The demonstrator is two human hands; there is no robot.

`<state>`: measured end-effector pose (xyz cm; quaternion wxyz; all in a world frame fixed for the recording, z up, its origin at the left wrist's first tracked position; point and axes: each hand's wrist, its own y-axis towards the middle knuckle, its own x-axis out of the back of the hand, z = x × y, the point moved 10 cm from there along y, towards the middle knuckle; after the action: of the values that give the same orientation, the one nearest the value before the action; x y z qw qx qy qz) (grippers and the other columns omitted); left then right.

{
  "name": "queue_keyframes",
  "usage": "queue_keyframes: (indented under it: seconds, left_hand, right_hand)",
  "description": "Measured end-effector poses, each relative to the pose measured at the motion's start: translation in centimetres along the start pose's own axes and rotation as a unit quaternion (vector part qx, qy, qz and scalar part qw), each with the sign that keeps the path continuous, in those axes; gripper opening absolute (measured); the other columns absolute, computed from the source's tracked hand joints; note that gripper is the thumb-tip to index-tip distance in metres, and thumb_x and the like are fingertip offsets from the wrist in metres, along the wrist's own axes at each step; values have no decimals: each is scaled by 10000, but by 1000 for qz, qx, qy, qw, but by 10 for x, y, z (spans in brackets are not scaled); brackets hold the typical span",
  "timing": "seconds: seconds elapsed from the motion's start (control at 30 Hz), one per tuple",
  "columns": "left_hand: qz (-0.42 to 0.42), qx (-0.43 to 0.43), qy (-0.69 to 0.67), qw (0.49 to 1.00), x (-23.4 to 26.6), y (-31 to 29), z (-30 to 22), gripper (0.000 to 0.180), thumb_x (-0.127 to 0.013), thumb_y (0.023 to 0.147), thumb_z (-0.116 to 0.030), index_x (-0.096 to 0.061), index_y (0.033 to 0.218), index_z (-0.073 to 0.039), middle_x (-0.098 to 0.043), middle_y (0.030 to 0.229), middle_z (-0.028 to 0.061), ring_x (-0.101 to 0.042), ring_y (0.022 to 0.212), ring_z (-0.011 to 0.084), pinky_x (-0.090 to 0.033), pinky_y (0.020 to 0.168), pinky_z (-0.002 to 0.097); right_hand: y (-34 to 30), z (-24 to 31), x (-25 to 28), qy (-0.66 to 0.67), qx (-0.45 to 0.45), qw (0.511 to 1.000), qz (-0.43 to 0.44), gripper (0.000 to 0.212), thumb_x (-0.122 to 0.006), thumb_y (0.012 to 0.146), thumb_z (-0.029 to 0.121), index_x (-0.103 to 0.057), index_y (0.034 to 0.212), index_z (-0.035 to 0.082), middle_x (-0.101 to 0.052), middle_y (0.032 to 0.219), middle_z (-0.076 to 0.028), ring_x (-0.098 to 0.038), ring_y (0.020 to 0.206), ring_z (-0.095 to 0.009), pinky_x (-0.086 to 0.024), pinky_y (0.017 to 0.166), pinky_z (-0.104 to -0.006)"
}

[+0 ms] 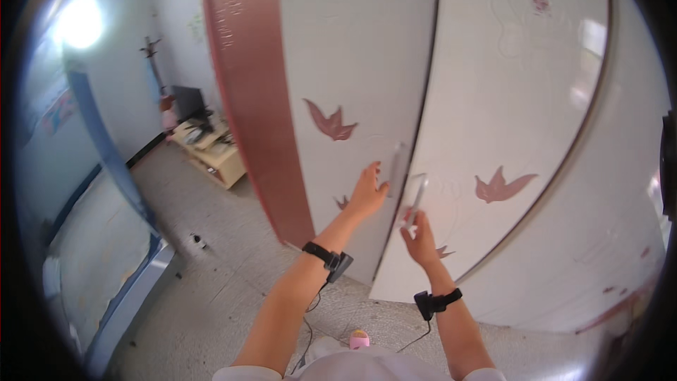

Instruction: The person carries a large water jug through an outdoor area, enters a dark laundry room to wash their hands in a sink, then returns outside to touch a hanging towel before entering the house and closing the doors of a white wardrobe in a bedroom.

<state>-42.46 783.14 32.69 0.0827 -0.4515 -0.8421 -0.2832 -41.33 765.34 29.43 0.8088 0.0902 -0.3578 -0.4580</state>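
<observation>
Two tall white wardrobe doors with dark pink leaf shapes stand in front of me. The left door [352, 49] carries a pale upright handle [396, 161]. My left hand [368, 192] is just beside that handle, its fingers apart and holding nothing. On the right door [486, 106] is a second pale bar handle [421, 190]. My right hand [422, 240] has its fingers closed at the lower end of this handle. The right door's lower edge reaches out toward me past the left door's, so it seems to stand partly open. Black bands with small boxes circle both wrists.
A pink side panel [247, 99] borders the wardrobe on the left. Farther left are a bed with a blue frame [137, 296] and a low wooden stand [229, 169] bearing a dark screen [188, 102]. A pink slipper [360, 339] shows on the grey floor below me.
</observation>
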Motion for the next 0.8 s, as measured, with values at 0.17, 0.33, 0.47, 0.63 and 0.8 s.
queue_keyframes:
  seconds: [0.17, 0.33, 0.47, 0.63, 0.8]
  left_hand:
    - [52, 20, -172, 983, -55, 49, -1, 480, -606, 802, -128, -401, 1228, -45, -528, 1030, 154, -531, 953, 287, -430, 810, 354]
    - [3, -81, -144, 986, -24, 33, 5, 341, -595, 819, -126, -447, 1114, -39, -526, 976, 97, -547, 940, 211, -432, 775, 331]
    - [87, 33, -190, 977, -6, -25, -31, 264, -576, 856, -119, -459, 1078, -36, -549, 923, 65, -579, 884, 162, -461, 747, 308]
    - [35, -72, -50, 996, 97, -85, -32, 314, -602, 839, -149, -428, 1056, -3, -546, 898, 78, -558, 823, 155, -448, 728, 292]
    - [-98, -35, -32, 994, 182, -132, 13, 557, -597, 804, -139, -343, 1269, 32, -422, 1213, 186, -427, 1149, 238, -344, 957, 361]
  right_hand:
    - [-53, 28, 39, 18, -85, 996, -29, 284, -607, 778, 53, -467, 1025, 57, -551, 964, -113, -547, 935, -282, -437, 801, -368]
    - [-121, 44, 83, 48, -150, 982, -106, 138, -540, 875, 163, -509, 936, 43, -586, 875, -80, -567, 800, -177, -442, 718, -312]
    - [-223, -23, 155, 80, -243, 932, -257, 295, -407, 960, 276, -534, 965, 10, -573, 948, -61, -514, 879, -144, -399, 798, -296]
    - [-306, -63, 224, 80, -182, 874, -444, 458, -367, 978, 261, -337, 1323, -38, -422, 1297, -142, -388, 1205, -224, -316, 1007, -357]
    - [-298, -35, 274, -107, -132, 829, -532, 445, -360, 977, 257, -339, 1316, -30, -442, 1272, -143, -432, 1170, -243, -352, 982, -358]
